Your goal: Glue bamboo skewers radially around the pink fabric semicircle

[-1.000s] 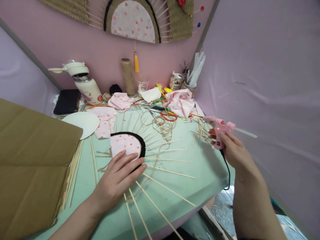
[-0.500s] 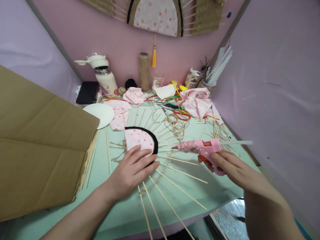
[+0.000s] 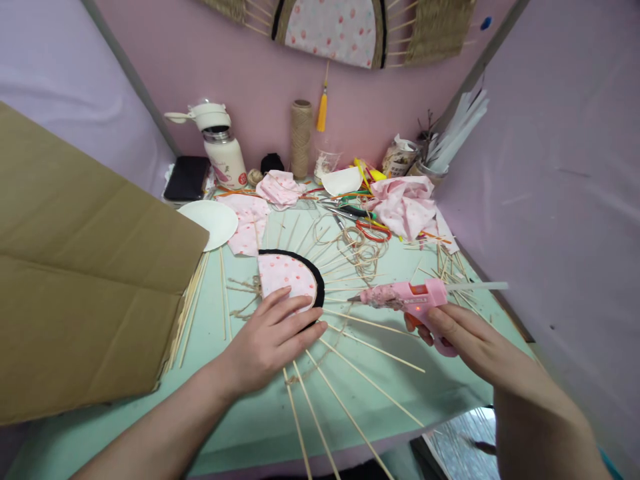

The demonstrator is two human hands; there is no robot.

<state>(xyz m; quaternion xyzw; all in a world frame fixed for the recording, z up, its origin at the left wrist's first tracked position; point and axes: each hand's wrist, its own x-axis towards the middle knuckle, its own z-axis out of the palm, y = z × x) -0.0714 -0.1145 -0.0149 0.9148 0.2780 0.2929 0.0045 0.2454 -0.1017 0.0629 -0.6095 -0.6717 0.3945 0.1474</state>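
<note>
My left hand (image 3: 283, 340) lies flat with fingers stretched over a half-round piece of pink dotted fabric (image 3: 283, 272) edged with a black band (image 3: 319, 280). Thin wooden sticks (image 3: 370, 383) fan out from under its curved edge, and a strand of twine (image 3: 336, 345) runs across some of them. In my right hand (image 3: 463, 330) is a pink glue gun (image 3: 407, 295), gripped by its handle with a small light glowing. Its nozzle points left, just above the sticks near the black band. A clear glue stick (image 3: 477, 287) protrudes from its back.
Brown cardboard (image 3: 85, 287) covers the table's left side. Behind the work are a white oval (image 3: 213, 220), crumpled pink cloth (image 3: 403, 203), red-handled scissors (image 3: 374, 231), coiled twine (image 3: 367, 257), a twine spool (image 3: 301, 140) and an open flask (image 3: 224, 157). Loose sticks (image 3: 453, 267) lie right.
The camera view has turned slightly, so most things sit farther right in the picture. The glue gun's nozzle is a little closer to the black band. My left hand stays on the fabric piece.
</note>
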